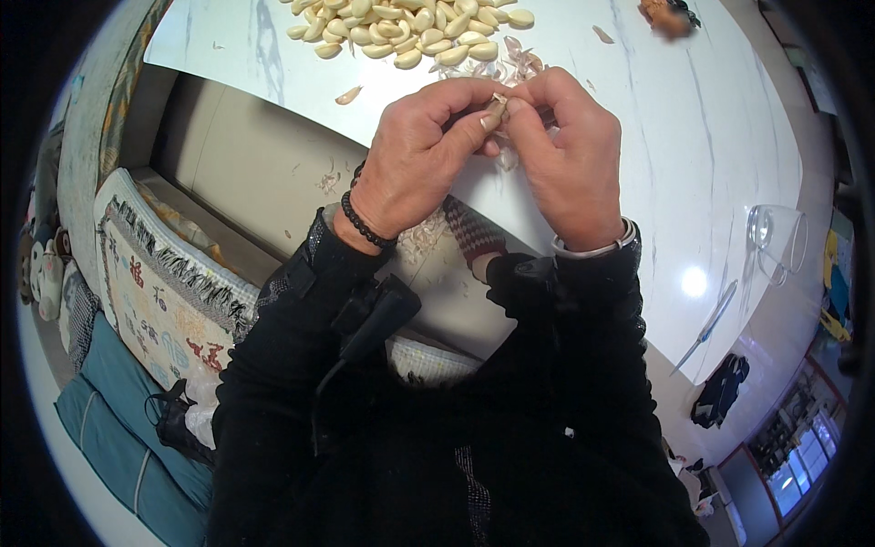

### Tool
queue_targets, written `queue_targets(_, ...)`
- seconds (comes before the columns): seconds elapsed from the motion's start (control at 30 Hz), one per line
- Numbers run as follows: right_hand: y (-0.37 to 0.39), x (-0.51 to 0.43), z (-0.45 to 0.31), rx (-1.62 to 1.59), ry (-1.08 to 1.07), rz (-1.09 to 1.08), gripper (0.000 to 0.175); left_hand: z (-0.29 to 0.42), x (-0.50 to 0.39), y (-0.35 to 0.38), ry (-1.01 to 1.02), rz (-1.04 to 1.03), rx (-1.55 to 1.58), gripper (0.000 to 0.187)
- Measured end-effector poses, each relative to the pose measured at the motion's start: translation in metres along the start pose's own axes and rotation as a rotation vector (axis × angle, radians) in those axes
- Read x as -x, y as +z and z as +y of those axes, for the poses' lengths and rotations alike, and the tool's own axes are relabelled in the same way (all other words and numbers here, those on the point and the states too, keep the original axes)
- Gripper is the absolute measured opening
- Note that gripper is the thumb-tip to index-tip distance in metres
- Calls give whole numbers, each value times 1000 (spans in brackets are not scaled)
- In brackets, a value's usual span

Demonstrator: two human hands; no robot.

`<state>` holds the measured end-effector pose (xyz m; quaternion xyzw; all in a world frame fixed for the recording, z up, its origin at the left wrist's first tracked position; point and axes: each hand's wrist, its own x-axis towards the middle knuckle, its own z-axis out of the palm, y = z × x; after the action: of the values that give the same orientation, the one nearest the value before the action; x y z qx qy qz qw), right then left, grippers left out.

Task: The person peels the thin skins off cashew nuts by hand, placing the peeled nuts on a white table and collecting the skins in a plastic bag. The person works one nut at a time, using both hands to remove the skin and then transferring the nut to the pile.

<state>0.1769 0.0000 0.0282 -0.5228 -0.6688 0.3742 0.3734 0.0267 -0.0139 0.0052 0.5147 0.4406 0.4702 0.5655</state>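
My left hand (pixel 420 147), with a black beaded bracelet at the wrist, pinches a garlic clove (pixel 500 104) between thumb and fingers. My right hand (pixel 571 147), a pale bangle at its wrist, grips the same clove from the other side, its thumb and forefinger at the tip. Part of the clove is hidden by the fingers. Beyond the hands lies a heap of peeled garlic cloves (pixel 410 27) on the white marbled table (pixel 683 171). Papery garlic skins (pixel 523 60) lie between the heap and my hands. An unpeeled clove (pixel 348 95) rests alone to the left.
A clear glass mug (pixel 777 236) stands near the table's right edge, with a knife (pixel 711 321) nearer me. A brownish object (pixel 666 17) lies at the back right. More skins (pixel 424 239) are scattered on the floor below the table edge. A cushion with fringe (pixel 171 294) is at left.
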Motion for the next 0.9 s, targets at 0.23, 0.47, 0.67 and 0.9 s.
queue_targets(0.23, 11, -3, 7, -25, -38, 112, 11, 5, 1, 2, 9, 19, -87, 24)
queue_targets(0.47, 7, -2, 5, 26, -24, 213, 10, 1, -5, -11, -121, 6, 324, 29)
queue_targets(0.67, 1, -4, 3, 44, 53, 193, 8, 2, -8, -23, -156, 34, 424, 35)
queue_targets(0.9, -4, -2, 0, -254, 94, 14, 12, 0, -5, -16, -125, -57, 248, 23)
